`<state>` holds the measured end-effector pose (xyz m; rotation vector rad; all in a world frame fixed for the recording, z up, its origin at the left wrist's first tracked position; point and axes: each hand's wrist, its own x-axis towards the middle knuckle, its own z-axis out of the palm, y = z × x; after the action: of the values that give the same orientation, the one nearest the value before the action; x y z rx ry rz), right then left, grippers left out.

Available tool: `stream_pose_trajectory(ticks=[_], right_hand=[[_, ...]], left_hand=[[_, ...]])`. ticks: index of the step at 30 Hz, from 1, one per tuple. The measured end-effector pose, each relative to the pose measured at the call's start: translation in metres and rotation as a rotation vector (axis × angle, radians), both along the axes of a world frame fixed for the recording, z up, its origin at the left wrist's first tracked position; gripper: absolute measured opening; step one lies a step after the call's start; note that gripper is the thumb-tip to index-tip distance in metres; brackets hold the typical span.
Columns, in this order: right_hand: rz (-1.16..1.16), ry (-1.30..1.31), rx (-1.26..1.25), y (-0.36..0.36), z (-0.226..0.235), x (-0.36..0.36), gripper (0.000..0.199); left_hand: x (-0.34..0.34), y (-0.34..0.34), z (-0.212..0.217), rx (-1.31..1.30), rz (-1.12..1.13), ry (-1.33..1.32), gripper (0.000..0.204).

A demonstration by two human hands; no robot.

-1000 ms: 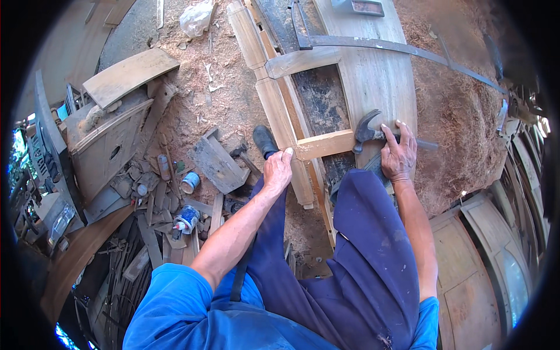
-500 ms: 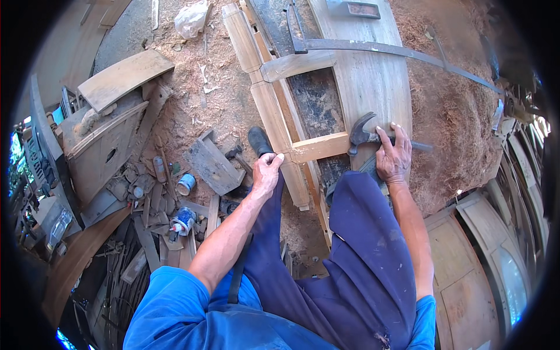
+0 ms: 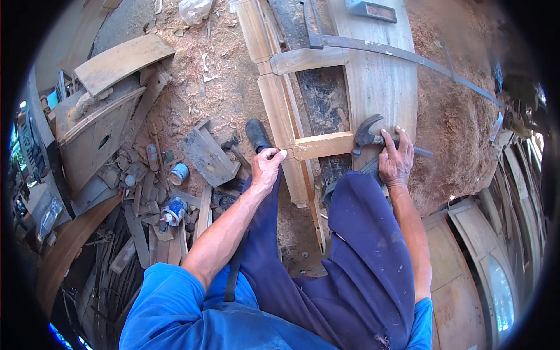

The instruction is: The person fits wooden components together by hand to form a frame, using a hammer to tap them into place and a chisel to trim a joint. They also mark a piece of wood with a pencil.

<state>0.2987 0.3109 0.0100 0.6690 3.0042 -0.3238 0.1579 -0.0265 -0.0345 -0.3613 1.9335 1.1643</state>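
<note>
A wooden frame [image 3: 279, 111] with long side pieces and short crosspieces lies in front of me. At its left edge, beside the joint of the near crosspiece [image 3: 324, 146], is my left hand [image 3: 267, 168]. Its fingers are curled in and its thumb is pressed near the wood; whatever the fingers pinch is hidden. A claw hammer [image 3: 366, 135] rests at the right end of that crosspiece, its handle running right. Over the handle lies my right hand [image 3: 396, 160], fingers stretched and apart, tips on the pale wooden panel [image 3: 382, 87].
A long metal bar clamp [image 3: 396, 53] spans the frame and panel. Left of my foot stands a worn wooden box [image 3: 207, 154] with another hammer [image 3: 233, 149] against it. Paint cans [image 3: 175, 210], wood scraps and shavings cover the left floor. Door panels [image 3: 455, 280] lie at right.
The frame, panel and clamp sit slightly further right and higher in the picture, as the view has shifted a little. Both hands keep nearly the same pose and place.
</note>
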Motion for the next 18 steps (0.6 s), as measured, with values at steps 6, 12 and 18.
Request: stream_pose_trajectory(ticks=[6,12,18], right_hand=[[-0.005,-0.018,-0.012,-0.004,0.003,0.002,0.051],[0.0,-0.005,0.007,-0.004,0.006,-0.009,0.05],[0.222,-0.006,-0.099,0.019,0.003,-0.032,0.047]], left_hand=[[-0.006,0.004,0.011,-0.098,-0.131,0.086,0.031],[-0.009,0.0,0.005,-0.107,-0.181,0.116,0.033],[-0.01,-0.003,-0.001,-0.105,-0.196,0.098,0.036]])
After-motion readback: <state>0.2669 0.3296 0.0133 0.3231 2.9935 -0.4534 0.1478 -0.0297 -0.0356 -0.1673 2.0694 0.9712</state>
